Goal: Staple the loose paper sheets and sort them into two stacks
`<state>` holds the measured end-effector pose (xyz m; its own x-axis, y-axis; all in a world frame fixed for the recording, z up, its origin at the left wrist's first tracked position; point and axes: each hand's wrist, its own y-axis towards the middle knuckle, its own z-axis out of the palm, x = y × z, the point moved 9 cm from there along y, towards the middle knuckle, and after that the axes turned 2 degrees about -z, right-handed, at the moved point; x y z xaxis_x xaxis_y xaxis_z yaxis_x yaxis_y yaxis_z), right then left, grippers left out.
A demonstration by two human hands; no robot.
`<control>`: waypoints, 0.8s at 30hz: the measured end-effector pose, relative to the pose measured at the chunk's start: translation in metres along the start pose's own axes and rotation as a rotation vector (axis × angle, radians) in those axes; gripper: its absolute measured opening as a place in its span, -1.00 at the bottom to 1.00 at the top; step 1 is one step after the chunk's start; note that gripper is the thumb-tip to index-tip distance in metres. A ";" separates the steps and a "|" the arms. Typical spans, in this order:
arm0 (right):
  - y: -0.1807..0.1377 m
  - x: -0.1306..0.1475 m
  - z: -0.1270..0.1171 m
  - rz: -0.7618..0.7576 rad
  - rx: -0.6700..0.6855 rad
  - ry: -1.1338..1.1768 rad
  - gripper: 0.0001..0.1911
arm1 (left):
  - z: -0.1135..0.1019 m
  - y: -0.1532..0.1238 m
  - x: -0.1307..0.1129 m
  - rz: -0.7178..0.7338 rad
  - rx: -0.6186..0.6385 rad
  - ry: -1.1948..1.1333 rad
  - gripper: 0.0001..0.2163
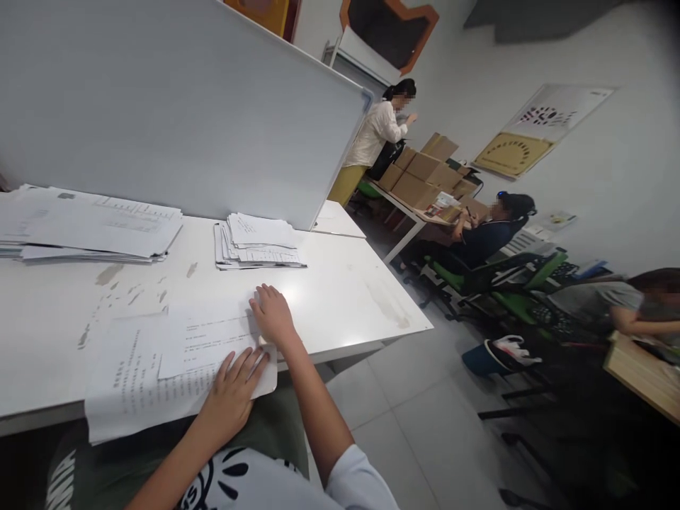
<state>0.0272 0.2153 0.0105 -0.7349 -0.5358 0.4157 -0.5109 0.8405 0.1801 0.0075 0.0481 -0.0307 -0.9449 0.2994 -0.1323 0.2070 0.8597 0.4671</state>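
Note:
Printed sheets of paper (127, 375) lie at the front edge of the white desk (340, 297), the lowest one hanging over it. A smaller printed sheet (199, 333) lies on top, turned slightly. My left hand (239, 389) rests flat on the right part of the sheets, fingers stretched out. Just beyond it, my right hand (273, 317) lies palm down at the right edge of the papers, its fingers extended and touching them. What is under the right palm is hidden.
Behind the sheets are a small paper stack (260, 244) and a wide one (95, 223). A grey partition (175, 106) borders the desk. To the right are a standing person (372, 134), two seated people, cardboard boxes (419, 184), chairs and a bin (483, 358).

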 end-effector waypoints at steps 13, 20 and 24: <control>-0.014 0.010 -0.002 -0.035 -0.071 -0.138 -0.58 | 0.010 -0.006 -0.001 0.014 0.033 -0.041 -0.47; -0.018 0.031 0.003 -0.114 -0.004 -0.276 -0.76 | 0.004 -0.006 0.002 0.022 0.023 -0.038 -0.46; -0.016 0.031 -0.017 -0.120 -0.155 -0.286 -0.67 | -0.006 -0.007 0.006 0.008 0.051 -0.043 -0.46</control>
<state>0.0202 0.1868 0.0354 -0.7798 -0.6143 0.1206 -0.5440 0.7603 0.3550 -0.0014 0.0418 -0.0298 -0.9316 0.3232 -0.1662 0.2287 0.8768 0.4229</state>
